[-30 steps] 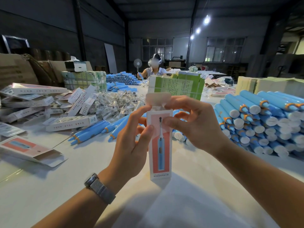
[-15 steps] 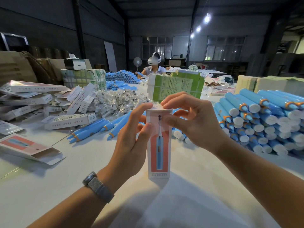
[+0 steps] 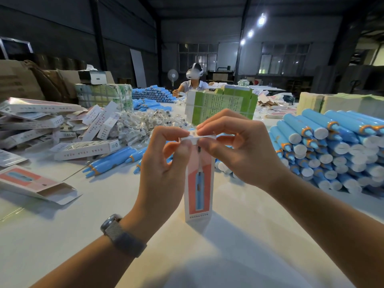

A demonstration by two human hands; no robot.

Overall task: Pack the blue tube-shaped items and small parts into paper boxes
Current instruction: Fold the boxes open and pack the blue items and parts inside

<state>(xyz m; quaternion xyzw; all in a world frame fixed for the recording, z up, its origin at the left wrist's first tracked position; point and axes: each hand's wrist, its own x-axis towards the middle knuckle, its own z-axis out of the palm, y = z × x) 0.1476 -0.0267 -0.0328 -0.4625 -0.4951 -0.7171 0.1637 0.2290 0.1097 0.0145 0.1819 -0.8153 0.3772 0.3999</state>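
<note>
Standing upright on the white table (image 3: 239,235), one paper box (image 3: 199,183) has its top flap pinched by the left hand (image 3: 164,173) and the right hand (image 3: 243,150); its contents are hidden. Five loose blue tubes (image 3: 112,161) lie behind; a large uncounted stack (image 3: 332,150) sits right.

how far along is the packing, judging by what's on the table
Done: some closed boxes lie at left. In hand: the left hand and right hand pinch the top flap of an upright box, closing it. Left: a big stack of blue tubes at right, loose tubes, bagged small parts, an open empty box.
</note>
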